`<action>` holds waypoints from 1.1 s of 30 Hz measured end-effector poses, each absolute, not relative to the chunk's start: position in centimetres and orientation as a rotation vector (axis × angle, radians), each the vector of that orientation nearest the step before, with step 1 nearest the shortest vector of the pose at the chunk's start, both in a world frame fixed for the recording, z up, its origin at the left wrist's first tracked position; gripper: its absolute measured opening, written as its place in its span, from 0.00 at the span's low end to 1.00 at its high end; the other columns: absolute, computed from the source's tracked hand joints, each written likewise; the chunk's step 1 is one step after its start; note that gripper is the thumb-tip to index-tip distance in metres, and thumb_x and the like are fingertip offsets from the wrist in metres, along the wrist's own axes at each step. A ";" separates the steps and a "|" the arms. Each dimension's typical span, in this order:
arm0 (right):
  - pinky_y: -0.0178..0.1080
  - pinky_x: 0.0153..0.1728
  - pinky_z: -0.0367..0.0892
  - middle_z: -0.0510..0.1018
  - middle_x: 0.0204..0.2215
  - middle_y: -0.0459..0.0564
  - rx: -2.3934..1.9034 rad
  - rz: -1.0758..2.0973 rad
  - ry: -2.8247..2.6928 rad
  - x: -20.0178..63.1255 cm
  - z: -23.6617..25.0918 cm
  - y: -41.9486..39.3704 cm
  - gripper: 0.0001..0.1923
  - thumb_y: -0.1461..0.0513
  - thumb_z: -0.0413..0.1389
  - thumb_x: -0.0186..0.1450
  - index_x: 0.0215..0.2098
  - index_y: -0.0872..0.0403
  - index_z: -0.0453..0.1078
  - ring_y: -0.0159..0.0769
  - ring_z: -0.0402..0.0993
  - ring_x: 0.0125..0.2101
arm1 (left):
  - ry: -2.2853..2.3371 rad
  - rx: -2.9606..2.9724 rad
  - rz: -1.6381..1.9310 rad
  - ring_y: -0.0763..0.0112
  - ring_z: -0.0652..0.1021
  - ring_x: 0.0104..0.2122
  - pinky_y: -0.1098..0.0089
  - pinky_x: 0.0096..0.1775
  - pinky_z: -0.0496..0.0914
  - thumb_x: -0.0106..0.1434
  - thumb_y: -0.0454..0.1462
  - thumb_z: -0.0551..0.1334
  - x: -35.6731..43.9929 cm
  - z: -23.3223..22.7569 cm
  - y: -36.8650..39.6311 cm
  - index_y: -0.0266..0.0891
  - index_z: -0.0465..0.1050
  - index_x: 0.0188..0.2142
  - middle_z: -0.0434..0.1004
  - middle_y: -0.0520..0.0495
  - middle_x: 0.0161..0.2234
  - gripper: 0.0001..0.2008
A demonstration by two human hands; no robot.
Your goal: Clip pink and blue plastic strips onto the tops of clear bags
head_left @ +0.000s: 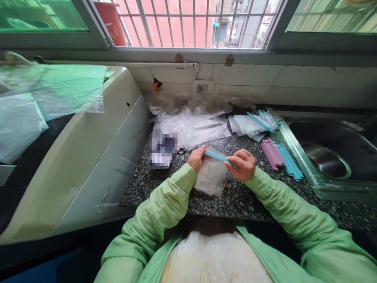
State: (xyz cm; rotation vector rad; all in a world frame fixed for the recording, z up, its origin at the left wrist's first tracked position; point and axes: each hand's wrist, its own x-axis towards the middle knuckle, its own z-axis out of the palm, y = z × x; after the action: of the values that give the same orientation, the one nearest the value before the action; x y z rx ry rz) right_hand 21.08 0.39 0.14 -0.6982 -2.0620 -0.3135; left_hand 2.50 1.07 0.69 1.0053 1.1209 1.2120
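A blue bag-sealing clip (216,155) lies across the top of a clear plastic bag (210,177), both just above the speckled counter. My left hand (196,158) pinches the left end of the clip and the bag's upper corner. At the clip's right end, my right hand (243,163) is closed with thumb and fingers on it. To the right lie several pink clips (272,154) and several blue clips (288,160) side by side. Behind them is a pile of small clear bags (247,125) with more blue clips on top.
Crumpled plastic sheets (191,125) spread along the back of the counter (250,198). A pixelated object (161,151) and a small dark ring (182,151) sit to the left. A metal sink (312,188) is at right; a large pale machine (97,157) stands at left.
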 end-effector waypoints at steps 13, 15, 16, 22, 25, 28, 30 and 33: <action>0.34 0.25 0.61 0.67 0.19 0.45 -0.711 -0.342 -2.053 21.2 -0.1 0.6 0.04 0.62 0.58 0.54 0.29 0.53 0.69 0.30 0.62 0.22 | 0.903 0.552 1.202 0.78 0.65 0.18 0.73 0.24 0.59 0.47 0.48 0.63 3.0 -0.7 1.4 0.36 0.65 0.18 0.63 0.54 0.15 0.17; 0.34 0.25 0.61 0.67 0.19 0.45 -0.719 -0.342 -2.041 21.2 0.0 0.6 0.04 0.61 0.58 0.54 0.29 0.53 0.69 0.30 0.62 0.22 | 0.912 0.573 1.203 0.77 0.65 0.18 0.73 0.24 0.60 0.47 0.48 0.63 3.0 -1.1 1.6 0.36 0.65 0.18 0.63 0.54 0.15 0.17; 0.34 0.25 0.61 0.67 0.19 0.45 -0.718 -0.344 -2.032 21.2 0.1 0.5 0.05 0.61 0.58 0.54 0.29 0.53 0.69 0.30 0.62 0.22 | 0.924 0.606 1.215 0.77 0.64 0.18 0.73 0.25 0.60 0.48 0.48 0.63 2.9 -1.3 1.7 0.36 0.65 0.17 0.63 0.54 0.15 0.17; 0.36 0.25 0.63 0.68 0.21 0.47 -0.749 -0.305 -1.950 21.5 0.8 0.4 0.05 0.61 0.56 0.55 0.30 0.53 0.68 0.32 0.64 0.24 | 1.075 0.879 1.305 0.75 0.64 0.20 0.71 0.27 0.62 0.51 0.43 0.63 2.5 -1.3 2.0 0.37 0.67 0.15 0.65 0.54 0.15 0.15; 0.36 0.26 0.65 0.68 0.23 0.47 -0.778 -0.262 -1.892 22.0 0.9 0.5 0.04 0.62 0.54 0.57 0.31 0.53 0.66 0.33 0.65 0.26 | 1.125 0.917 1.362 0.73 0.65 0.21 0.70 0.28 0.62 0.52 0.43 0.62 2.3 -0.3 1.9 0.38 0.66 0.14 0.64 0.53 0.15 0.16; 0.38 0.28 0.66 0.68 0.25 0.48 -0.772 -0.259 -1.853 22.5 0.9 0.7 0.03 0.63 0.52 0.57 0.31 0.53 0.63 0.35 0.67 0.28 | 1.159 0.965 1.389 0.74 0.64 0.20 0.70 0.28 0.62 0.52 0.45 0.62 2.0 0.3 1.9 0.38 0.65 0.13 0.63 0.53 0.15 0.18; 0.39 0.28 0.67 0.69 0.26 0.49 -0.771 -0.240 -1.864 22.8 0.8 1.0 0.04 0.64 0.51 0.57 0.32 0.53 0.62 0.35 0.67 0.28 | 1.189 1.001 1.393 0.75 0.62 0.19 0.70 0.27 0.60 0.52 0.46 0.61 1.7 0.4 2.0 0.38 0.64 0.12 0.62 0.53 0.14 0.19; 0.38 0.28 0.68 0.71 0.26 0.49 -0.742 -0.149 -1.907 22.9 0.6 1.5 0.06 0.66 0.53 0.55 0.31 0.53 0.61 0.34 0.69 0.28 | 1.203 1.031 1.404 0.77 0.59 0.18 0.71 0.24 0.57 0.52 0.48 0.61 1.3 0.1 2.3 0.37 0.63 0.12 0.58 0.54 0.14 0.21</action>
State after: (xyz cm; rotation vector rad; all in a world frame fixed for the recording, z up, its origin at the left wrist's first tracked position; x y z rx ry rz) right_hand 22.92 1.50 0.64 -0.7424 -1.9067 -0.1492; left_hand 1.31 2.26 0.11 1.0314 1.2033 1.4038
